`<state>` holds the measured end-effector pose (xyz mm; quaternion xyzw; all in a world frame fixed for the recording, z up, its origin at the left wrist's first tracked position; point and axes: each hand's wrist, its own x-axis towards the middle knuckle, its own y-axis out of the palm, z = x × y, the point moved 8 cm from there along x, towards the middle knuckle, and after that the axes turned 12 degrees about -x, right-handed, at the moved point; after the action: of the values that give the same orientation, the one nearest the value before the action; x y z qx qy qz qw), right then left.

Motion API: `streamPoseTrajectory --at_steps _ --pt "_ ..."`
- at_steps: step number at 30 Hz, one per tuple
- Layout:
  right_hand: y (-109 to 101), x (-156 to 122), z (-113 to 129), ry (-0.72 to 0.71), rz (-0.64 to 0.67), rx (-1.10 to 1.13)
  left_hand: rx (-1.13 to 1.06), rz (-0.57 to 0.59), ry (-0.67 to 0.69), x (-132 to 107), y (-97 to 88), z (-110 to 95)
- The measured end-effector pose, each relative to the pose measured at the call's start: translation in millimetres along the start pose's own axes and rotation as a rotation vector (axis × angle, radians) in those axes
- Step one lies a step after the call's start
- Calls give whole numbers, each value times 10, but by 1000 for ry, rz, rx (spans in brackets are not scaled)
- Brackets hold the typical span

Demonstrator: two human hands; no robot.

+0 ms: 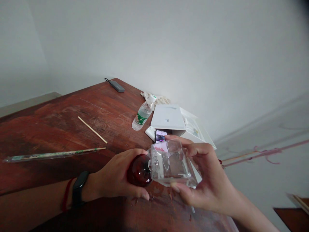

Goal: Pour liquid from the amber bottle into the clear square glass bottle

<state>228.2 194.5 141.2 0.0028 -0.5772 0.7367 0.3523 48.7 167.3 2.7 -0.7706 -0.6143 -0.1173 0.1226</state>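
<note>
My right hand [207, 180] is wrapped round a clear square glass bottle [172, 164], held tilted on its side with liquid inside. Its mouth meets a dark red round container [139, 170], which my left hand [116, 177] grips from the left, fingers curled over it. Both are held just above the near right part of a reddish wooden table [60, 122]. A few wet drops lie on the wood below the two containers. My left wrist wears a black band and a red cord.
A single chopstick [92, 130] and a wrapped chopstick [53, 155] lie to the left. A plastic water bottle [143, 114], a white box [169, 117], a phone [161, 136] and a grey power bank [116, 86] sit farther back. The table's right edge runs close to my right hand.
</note>
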Motion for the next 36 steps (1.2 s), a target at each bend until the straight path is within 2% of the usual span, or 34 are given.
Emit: streamPoseTrajectory --at_steps 15,29,36 --pt "-21 59 30 8 18 -6 -6 1 -6 -2 7 -28" --pt "5 146 142 -50 97 22 -80 5 21 -23 23 19" --pt "-2 176 158 -30 143 -11 -72 -12 27 -26 4 42"
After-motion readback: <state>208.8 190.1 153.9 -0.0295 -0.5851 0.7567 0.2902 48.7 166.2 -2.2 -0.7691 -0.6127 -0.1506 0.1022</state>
